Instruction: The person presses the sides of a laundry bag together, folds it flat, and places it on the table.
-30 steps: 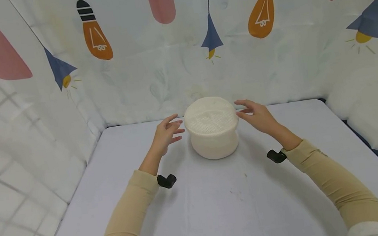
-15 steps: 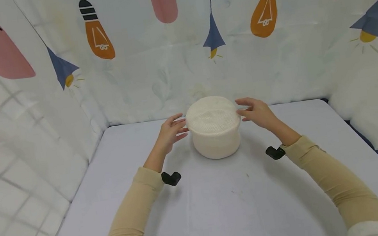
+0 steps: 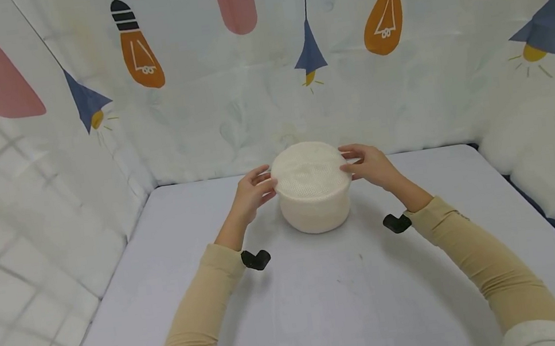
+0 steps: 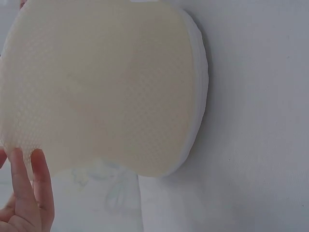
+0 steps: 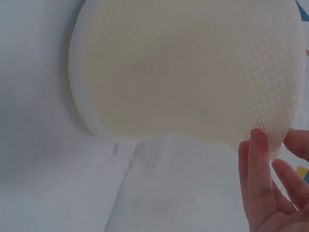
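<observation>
A cream, drum-shaped mesh bag (image 3: 316,211) stands upright on the white table, its rounded top slightly wider than its body. At the left edge of that top, my left hand (image 3: 251,196) holds the rim between thumb and fingers. On the opposite side my right hand (image 3: 373,168) grips the rim in the same way. Both wrist views show the fingers long and only lightly bent at the mesh (image 4: 96,87). In the right wrist view, the thumb and fingers lie on different sides of the mesh edge (image 5: 193,87). Some fingertips behind the rim are hidden.
The white table (image 3: 321,317) reaches back to a white cloth wall (image 3: 270,110) printed with lamps and bulbs. Another cloth wall (image 3: 33,255) runs along the left side. Small black devices (image 3: 256,260) are worn at both wrists.
Both hands have closed in from the sides; the fingers, apart from the mesh bag a second ago, are now on its rim. The bag stands in the same place.
</observation>
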The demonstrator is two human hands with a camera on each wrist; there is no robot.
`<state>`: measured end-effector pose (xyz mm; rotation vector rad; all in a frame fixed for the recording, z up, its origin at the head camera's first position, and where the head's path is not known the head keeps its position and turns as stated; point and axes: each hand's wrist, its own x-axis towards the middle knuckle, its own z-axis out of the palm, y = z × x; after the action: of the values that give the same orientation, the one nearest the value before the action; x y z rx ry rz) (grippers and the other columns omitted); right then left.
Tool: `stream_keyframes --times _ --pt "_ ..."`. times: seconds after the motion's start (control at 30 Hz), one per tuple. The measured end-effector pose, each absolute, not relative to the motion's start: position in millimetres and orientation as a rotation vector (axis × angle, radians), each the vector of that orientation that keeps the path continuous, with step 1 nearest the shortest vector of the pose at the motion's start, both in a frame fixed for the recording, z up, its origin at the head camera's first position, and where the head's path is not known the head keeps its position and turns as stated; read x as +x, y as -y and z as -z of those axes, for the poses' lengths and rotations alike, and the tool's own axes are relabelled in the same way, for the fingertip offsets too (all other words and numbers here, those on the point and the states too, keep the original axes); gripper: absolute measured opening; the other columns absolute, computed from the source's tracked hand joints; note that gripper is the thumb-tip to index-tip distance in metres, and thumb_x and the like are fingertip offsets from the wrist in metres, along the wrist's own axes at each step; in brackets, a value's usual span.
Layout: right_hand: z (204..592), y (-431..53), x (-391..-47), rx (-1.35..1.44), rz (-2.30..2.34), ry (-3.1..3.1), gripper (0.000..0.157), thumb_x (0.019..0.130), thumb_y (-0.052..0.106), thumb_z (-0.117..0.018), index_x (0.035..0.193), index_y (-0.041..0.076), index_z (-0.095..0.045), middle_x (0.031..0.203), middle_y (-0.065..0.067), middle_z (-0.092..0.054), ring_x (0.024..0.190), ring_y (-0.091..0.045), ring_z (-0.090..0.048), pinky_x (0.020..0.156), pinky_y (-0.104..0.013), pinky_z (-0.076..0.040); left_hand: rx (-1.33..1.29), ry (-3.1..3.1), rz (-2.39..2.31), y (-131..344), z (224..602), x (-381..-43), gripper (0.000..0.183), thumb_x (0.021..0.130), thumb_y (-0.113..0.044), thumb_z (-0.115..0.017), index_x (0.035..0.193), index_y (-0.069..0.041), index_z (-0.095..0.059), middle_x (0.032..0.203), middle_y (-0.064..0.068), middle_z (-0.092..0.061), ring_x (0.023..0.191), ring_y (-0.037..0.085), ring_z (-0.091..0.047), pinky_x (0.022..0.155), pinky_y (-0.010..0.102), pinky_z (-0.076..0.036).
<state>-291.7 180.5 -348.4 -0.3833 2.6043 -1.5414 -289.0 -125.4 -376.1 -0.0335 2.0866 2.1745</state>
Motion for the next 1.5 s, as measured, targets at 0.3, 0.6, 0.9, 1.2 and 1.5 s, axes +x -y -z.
stream_keyframes --times 0.3,0.6,0.9,1.2,1.5 --pt "352 -181 -293 -0.323 1.579 -2.579 0.058 0.098 0.010 -0.071 0.150 -0.002 -0.048 0.147 -0.022 -0.053 0.118 -0.036 -0.061 0.087 -0.032 -0.058 -0.040 -2.140 -2.134 122 377 -288 0.053 0.097 -0.001 -0.067 0.148 -0.004 -0.053 0.142 0.015 -0.054 0.113 0.024 -0.062 0.093 0.031 -0.056" --pt "358 -184 -299 -0.335 1.604 -2.541 0.054 0.098 0.006 -0.069 0.149 0.003 -0.052 0.146 -0.022 -0.052 0.113 -0.035 -0.063 0.082 -0.029 -0.059 -0.038 -2.192 -2.098 120 379 -288 0.051 0.098 -0.002 -0.066 0.147 -0.011 -0.053 0.139 0.015 -0.053 0.111 0.025 -0.062 0.095 0.034 -0.055" --pt "365 -185 -301 -0.340 1.577 -2.512 0.056 0.099 0.008 -0.069 0.151 0.004 -0.050 0.150 -0.021 -0.050 0.117 -0.036 -0.061 0.085 -0.029 -0.057 -0.056 -2.212 -2.063 120 382 -288 0.048 0.099 -0.003 -0.065 0.145 -0.009 -0.056 0.139 0.015 -0.053 0.110 0.024 -0.062 0.098 0.036 -0.054" --pt "371 -179 -301 -0.355 1.558 -2.507 0.056 0.099 0.009 -0.069 0.151 0.004 -0.050 0.150 -0.020 -0.050 0.117 -0.035 -0.061 0.085 -0.030 -0.058 -0.071 -2.211 -2.059 126 389 -284 0.047 0.098 -0.003 -0.066 0.145 -0.008 -0.056 0.139 0.015 -0.053 0.111 0.025 -0.062 0.097 0.036 -0.054" --pt "384 -181 -302 -0.331 1.628 -2.482 0.057 0.098 0.007 -0.069 0.152 0.002 -0.049 0.151 -0.025 -0.046 0.120 -0.038 -0.058 0.084 -0.027 -0.058 0.013 -2.215 -2.035 125 389 -287 0.048 0.098 -0.003 -0.066 0.145 -0.006 -0.056 0.141 0.017 -0.053 0.112 0.026 -0.063 0.097 0.034 -0.054"
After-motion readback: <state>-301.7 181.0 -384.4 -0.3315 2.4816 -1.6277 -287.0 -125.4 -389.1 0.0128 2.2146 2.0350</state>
